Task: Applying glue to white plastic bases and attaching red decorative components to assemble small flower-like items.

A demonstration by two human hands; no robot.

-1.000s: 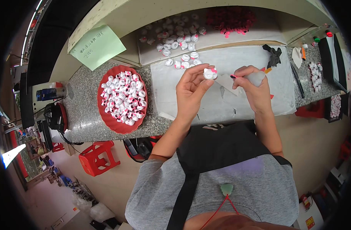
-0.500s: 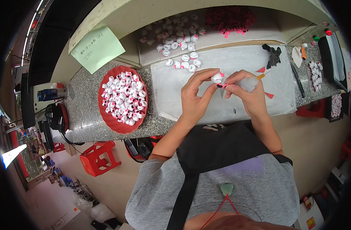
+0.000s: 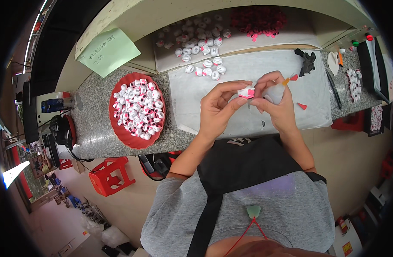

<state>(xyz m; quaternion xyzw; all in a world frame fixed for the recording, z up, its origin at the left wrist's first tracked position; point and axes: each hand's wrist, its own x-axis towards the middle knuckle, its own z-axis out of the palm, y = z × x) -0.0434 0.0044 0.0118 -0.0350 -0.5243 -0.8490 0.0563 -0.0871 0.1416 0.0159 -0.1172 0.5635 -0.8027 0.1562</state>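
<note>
My left hand (image 3: 213, 112) pinches a small white figurine head (image 3: 245, 91) with pink on it between thumb and fingertips. A pink piece shows along the head's lower edge, against my thumb. In my right hand (image 3: 282, 113) is a translucent squeeze bottle (image 3: 274, 94), its amber nozzle (image 3: 286, 81) pointing up and away from the figurine. My right thumb and fingertips come close to the figurine's right side; whether they touch it I cannot tell. Both hands are over a white work sheet (image 3: 308, 113).
On the left stands a red scalloped dish (image 3: 138, 144) full of white-and-pink figurine heads. More white heads (image 3: 208, 64) lie behind my hands, with a pile of pink pieces (image 3: 258, 23) on the shelf. Crumpled black material (image 3: 305, 62) and red caps (image 3: 302, 106) lie at right.
The pink piece, earlier held below the white head between both hands, is now against it. The bottle has turned, its nozzle swinging upward. The head has tilted and moved slightly down.
</note>
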